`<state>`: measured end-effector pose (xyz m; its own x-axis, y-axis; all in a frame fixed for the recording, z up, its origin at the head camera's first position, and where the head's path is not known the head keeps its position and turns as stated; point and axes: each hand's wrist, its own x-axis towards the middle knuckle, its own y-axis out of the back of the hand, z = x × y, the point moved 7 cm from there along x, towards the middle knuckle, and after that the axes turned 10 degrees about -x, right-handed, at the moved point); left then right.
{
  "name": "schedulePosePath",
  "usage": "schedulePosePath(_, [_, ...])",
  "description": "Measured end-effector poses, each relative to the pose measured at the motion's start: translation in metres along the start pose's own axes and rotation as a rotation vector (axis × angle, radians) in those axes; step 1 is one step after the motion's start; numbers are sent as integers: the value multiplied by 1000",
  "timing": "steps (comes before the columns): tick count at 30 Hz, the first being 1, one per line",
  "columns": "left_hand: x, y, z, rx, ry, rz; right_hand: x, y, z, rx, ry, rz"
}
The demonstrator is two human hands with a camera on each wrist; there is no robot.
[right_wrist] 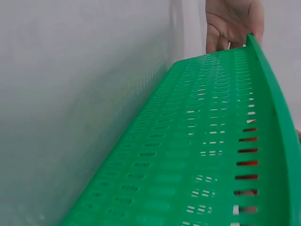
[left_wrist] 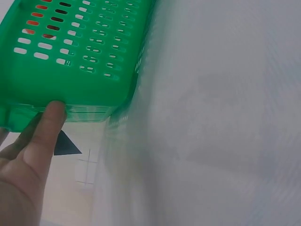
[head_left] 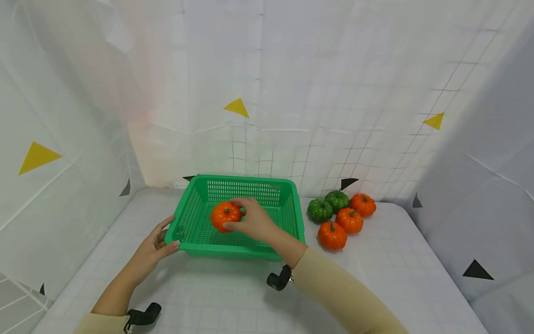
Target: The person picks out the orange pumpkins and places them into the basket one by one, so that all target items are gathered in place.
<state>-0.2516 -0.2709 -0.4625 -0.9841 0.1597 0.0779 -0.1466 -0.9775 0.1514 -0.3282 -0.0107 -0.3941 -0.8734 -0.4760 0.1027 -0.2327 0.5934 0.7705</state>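
1. We're gripping an orange pumpkin [head_left: 221,217] in the right hand [head_left: 255,221]: thumb on the near side, fingers on the far side, spread about as wide as the fruit.
2. Pumpkin is sitting just left of the right palm, touching thumb and fingers, within the outline of the green basket [head_left: 244,251], left of its middle. We're not able to tell whether it is touching the basket floor.
3. We're holding the basket's near-left corner with the left hand [head_left: 150,254], thumb on the near rim, fingers by the left rim, closed only partway round it.
4. Edges: the right forearm is crossing the near rim toward its right end. The back rim is running close to the white backdrop [head_left: 288,93].
5. Inside the basket, we're seeing most floor room to the right of the pumpkin, partly under the right hand; the left wall is nearer.
6. Outside, two green pumpkins [head_left: 320,211] and three loose orange pumpkins [head_left: 349,221] are clustering on the worktop [head_left: 217,297], right of the basket. The nearest green one is leaving only a narrow gap to the right rim.
7. Worktop is extending wider on the near side, between the forearms.
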Motion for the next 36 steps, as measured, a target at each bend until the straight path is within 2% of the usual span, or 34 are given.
schedulePosePath(10, [0,0,-2,6,3,1,19,-19,-8,-91,8,-48])
schedulePosePath(21, [1,1,-1,9,3,5,35,-39,-7,-137,-16,-142])
schedulePosePath(31, [-1,1,1,37,22,16,44,-53,-5,-156,10,-197])
schedulePosePath(36, [-1,1,0,32,28,17,45,-60,1,-213,-12,-198])
